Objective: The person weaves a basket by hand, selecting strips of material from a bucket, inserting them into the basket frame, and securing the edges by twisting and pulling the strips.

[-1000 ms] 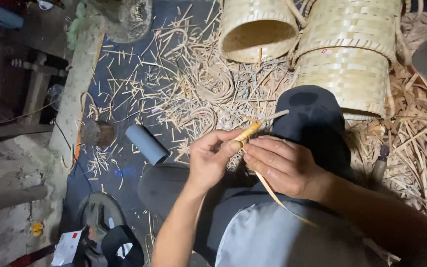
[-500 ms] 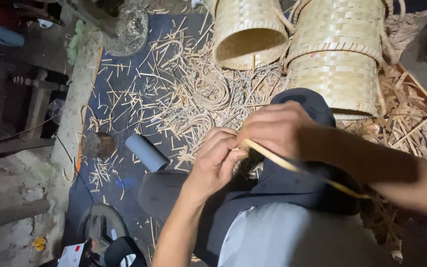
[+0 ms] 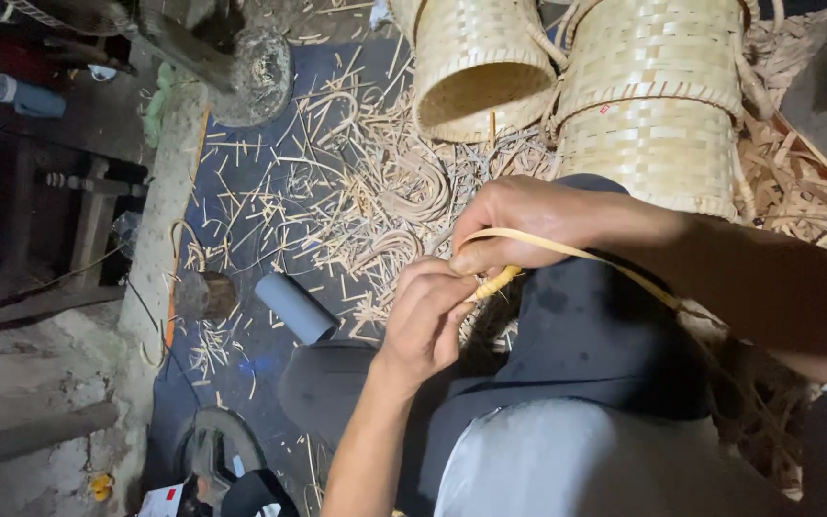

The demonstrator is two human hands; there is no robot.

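Observation:
My left hand [image 3: 428, 321] is closed around a short yellow-handled tool [image 3: 493, 283], whose handle pokes out between the fingers. My right hand [image 3: 519, 222] sits just above it, pinching a long thin bamboo strip [image 3: 586, 257] that runs back to the right over my dark trouser knee [image 3: 595, 335]. Both hands touch at the strip, above my lap. The tool's blade is hidden by the fingers.
Woven bamboo baskets lie ahead: one on its side [image 3: 479, 62], two stacked at right [image 3: 658, 105]. Bamboo shavings and curled strips [image 3: 375, 191] litter a dark blue mat [image 3: 260, 182]. A grey cylinder [image 3: 296, 306] lies by my left knee, a small wooden block [image 3: 208, 292] beside it. A concrete ledge [image 3: 40, 383] at left.
My right hand has risen from below the tool to above my left hand, drawing the strip up and across my knee. The view has shifted slightly downward.

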